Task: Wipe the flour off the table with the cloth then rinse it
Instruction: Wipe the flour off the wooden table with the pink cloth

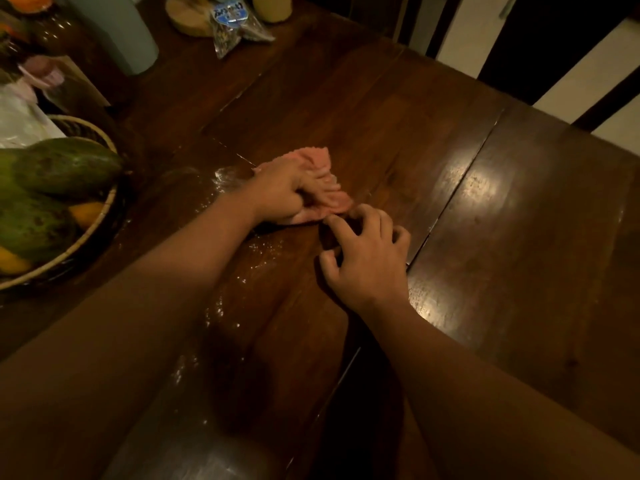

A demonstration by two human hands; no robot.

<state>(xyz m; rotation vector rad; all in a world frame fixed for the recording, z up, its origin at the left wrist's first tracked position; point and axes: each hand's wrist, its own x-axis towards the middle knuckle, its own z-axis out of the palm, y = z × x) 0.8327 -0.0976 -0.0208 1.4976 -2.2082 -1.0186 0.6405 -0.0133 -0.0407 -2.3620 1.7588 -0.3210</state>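
Head view.

Surroundings: dark plank table [450, 150], glossy at right. At left edge, woven basket [104, 220] holding large green fruit [65, 168] and a yellow fruit [86, 211]. Along far edge: pale blue cylinder [135, 39], round wooden board [188, 19], clear plastic packet [235, 29] partly lying on that board, yellow container [272, 6]. Far left corner: dim jars, hard to make out. Flour [225, 178] in a white smear just left of the left hand; more specks trailing toward the near edge between the two forearms. Nothing in front of the hands.

Task item: pink cloth [317, 164], bunched on the table at centre, partly covered by the left hand.

Hands: left hand [280, 194] reaching in from the left, fingers curled round the cloth, gripping it against the wood. Right hand [367, 258] just beside the cloth's near edge, palm down, fingers bent, tips toward the table; contact with the cloth impossible to tell. Hands close together.

Writing: blue label on the plastic packet, lettering too blurred to read.
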